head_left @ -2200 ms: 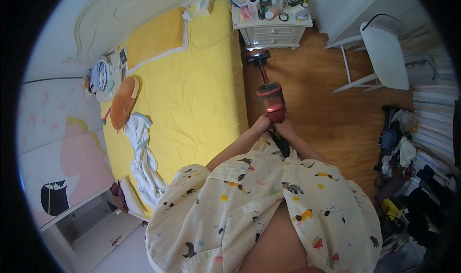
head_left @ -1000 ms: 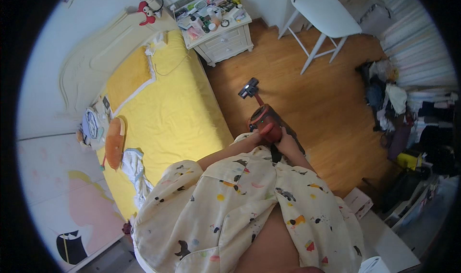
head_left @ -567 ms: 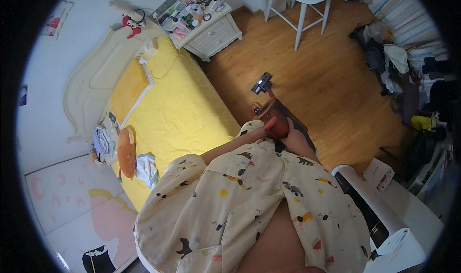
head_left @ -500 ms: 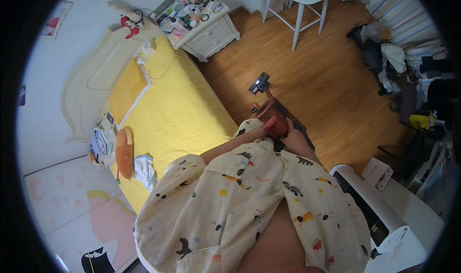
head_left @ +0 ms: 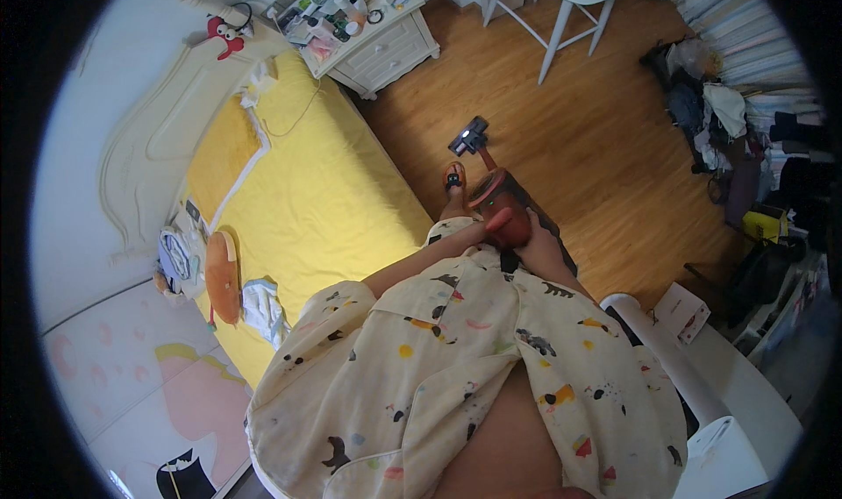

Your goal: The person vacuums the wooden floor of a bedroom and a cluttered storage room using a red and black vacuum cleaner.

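Observation:
A dark red cordless stick vacuum cleaner (head_left: 510, 227) is held upright close in front of my waist. My right hand (head_left: 541, 243) is closed round the right side of its body. My left hand (head_left: 479, 229) is closed against its left side, with most of the fingers hidden behind it. The red tube runs away from me down to the dark floor head (head_left: 469, 137), which rests on the wooden floor and shows a small bright light. An orange slipper (head_left: 454, 176) with my foot in it stands beside the head.
Along the left is a bed with a yellow sheet (head_left: 342, 183). A cluttered white nightstand (head_left: 386, 56) stands at its far end. A white chair (head_left: 566, 25) is at the back. Piled clothes (head_left: 702, 113) line the right, and a white table (head_left: 745, 367) sits near right.
The vacuum's floor head sits slightly farther left and away. My foot in the orange slipper now shows more fully. Both hands keep their hold, and the view has shifted a little.

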### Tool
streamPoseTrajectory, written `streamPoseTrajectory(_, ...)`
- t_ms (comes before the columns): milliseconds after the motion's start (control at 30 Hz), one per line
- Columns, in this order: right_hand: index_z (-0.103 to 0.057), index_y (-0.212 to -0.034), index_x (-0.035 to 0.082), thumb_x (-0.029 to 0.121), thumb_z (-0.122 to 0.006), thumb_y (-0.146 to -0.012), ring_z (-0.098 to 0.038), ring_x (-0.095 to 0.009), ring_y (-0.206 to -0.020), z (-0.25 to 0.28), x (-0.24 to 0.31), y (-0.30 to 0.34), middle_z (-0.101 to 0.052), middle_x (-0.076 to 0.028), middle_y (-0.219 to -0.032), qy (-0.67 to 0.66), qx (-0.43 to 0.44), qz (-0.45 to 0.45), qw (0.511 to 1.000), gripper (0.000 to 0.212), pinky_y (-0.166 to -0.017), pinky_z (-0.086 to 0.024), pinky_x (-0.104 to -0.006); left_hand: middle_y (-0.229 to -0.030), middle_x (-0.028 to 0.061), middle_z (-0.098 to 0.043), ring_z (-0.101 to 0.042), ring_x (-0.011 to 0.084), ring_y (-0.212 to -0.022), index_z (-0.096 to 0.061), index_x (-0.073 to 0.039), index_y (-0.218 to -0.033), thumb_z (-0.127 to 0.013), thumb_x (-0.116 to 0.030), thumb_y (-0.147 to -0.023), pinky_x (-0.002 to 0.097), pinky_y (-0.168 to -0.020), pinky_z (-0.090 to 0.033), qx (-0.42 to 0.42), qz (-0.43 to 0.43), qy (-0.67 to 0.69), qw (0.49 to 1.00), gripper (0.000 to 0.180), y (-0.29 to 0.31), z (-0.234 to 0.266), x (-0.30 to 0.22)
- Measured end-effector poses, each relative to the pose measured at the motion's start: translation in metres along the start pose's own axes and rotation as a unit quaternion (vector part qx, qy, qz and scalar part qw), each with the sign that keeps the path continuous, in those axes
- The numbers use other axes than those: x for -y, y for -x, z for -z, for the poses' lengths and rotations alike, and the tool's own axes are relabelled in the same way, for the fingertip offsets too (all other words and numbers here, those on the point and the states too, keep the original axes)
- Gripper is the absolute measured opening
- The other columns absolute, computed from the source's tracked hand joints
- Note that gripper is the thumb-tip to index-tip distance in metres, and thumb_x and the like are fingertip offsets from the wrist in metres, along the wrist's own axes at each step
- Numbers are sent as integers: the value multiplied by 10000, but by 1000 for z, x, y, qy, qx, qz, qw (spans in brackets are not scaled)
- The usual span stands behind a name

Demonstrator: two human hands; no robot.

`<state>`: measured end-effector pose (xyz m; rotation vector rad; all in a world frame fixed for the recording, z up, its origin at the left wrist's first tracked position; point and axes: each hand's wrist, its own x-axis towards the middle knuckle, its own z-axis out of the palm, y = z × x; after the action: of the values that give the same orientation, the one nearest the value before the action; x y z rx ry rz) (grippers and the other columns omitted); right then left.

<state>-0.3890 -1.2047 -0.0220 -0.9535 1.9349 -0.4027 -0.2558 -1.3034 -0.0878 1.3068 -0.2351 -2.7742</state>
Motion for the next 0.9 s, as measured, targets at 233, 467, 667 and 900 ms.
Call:
streamPoseTrajectory(233,-229,-1256,122,246,-612,-638,-537,-379,-801,-17,24,-56,-560,-230,-846,-15,-6,-11,1000,738,-688,-424,-430,-1054,35,-520,-480,170,-973,-487,-129,-1049,-449,-310,-827,320,-858,-374,-28,15,-3,999,289,-15,-11,-63)
streamPoseTrajectory(467,-204,-1267,129,311,-621,-645,-504,-357,-928,-53,39,-132,-524,-226,-987,-105,-19,26,994,770,-770,-407,-380,-1048,33,-522,-480,169,-969,-496,-127,-1035,-441,-316,-830,319,-856,-373,-45,12,13,999,284,-18,-2,-126)
streamPoseTrajectory(667,-190,-1273,117,293,-636,-640,-458,-331,-1020,-73,61,-184,-472,-199,-1105,-112,9,26,993,794,-820,-387,-353,-1044,14,-519,-464,152,-983,-511,-138,-1004,-421,-316,-836,287,-856,-362,50,-9,69,996,260,-37,49,-147)
streamPoseTrajectory(900,-327,-1210,108,284,-675,-598,-474,-304,-1006,-68,63,-232,-477,-165,-1112,-154,-44,78,984,726,-804,-397,-349,-1054,-14,-517,-471,128,-961,-511,-169,-1031,-461,-378,-803,277,-794,-369,62,6,66,996,313,-52,50,-191)
